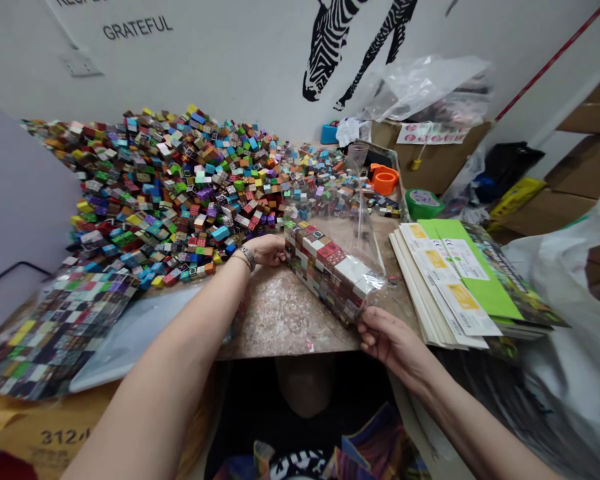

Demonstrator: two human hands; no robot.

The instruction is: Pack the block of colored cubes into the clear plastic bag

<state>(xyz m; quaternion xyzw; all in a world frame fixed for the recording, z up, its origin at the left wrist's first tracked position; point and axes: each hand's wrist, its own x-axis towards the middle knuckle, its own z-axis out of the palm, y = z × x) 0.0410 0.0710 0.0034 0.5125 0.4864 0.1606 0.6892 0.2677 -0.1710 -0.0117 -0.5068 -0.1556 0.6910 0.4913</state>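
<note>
A block of small coloured cubes, packed tight in rows inside a clear plastic bag, lies on the table. Its long axis runs on a slant, from the far end beside the left hand down to the near end beside the right hand, close to the table's front edge. The bag's open mouth stands up loose behind the block, on the side away from the person.

The left hand's fingers rest against the far end of the block, curled narrow; whether they pinch the bag or only press on it cannot be told. A bracelet sits on that wrist. The right hand's fingers are bent and close together, touching the bag at the block's near corner, thumb side up; a firm grip cannot be made out.

Just beyond the block, on the left hand's side, a large heap of loose cubes in many colours covers the table up to the wall. Further from the block on that side lies a flat sheet of cubes in a bag. On the right hand's side of the block sits a stack of printed cards and booklets, topped by a green sheet. Behind the stack are a green tape roll and an orange tape holder.
</note>
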